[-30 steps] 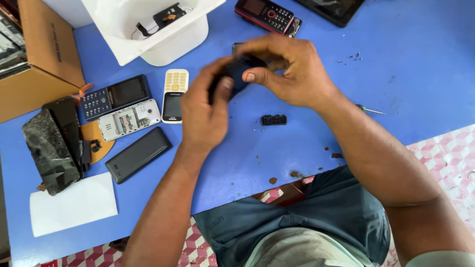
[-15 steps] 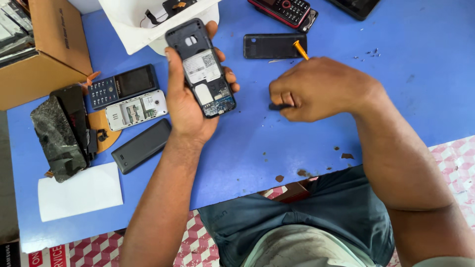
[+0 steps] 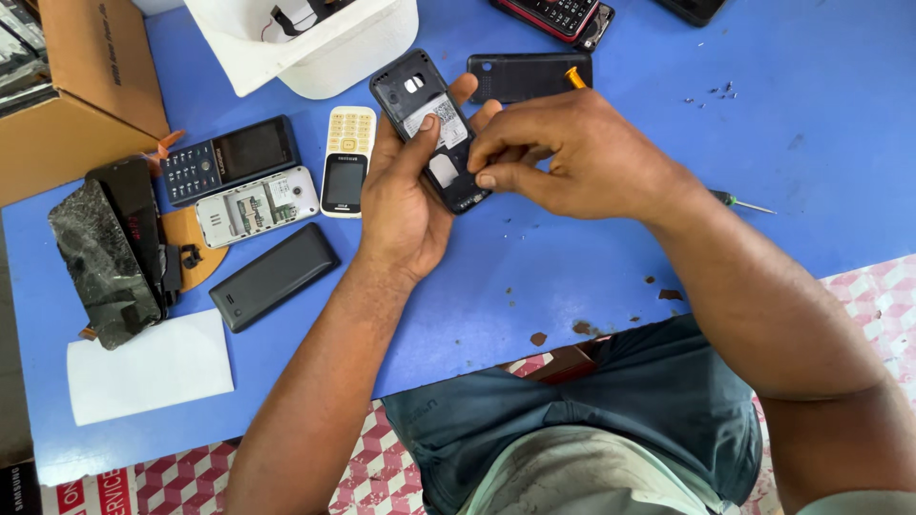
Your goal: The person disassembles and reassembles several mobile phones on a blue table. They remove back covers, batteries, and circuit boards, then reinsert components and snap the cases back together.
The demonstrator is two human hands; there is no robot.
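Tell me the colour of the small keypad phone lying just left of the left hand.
Cream with a dark screen, beside the left hand; head view.

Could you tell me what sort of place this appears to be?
Probably a mobile phone repair bench. The left hand holds an opened phone while the right hand works on it; more phones, a loose back cover and a screwdriver lie on the blue table.

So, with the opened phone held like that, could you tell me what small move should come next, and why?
Probably seat the small part into the bay. The left hand cradles the black phone back-side up with its cover off, the black back cover lies apart on the blue table, and the right hand pinches its fingertips onto the lower bay. What they pinch is hidden.
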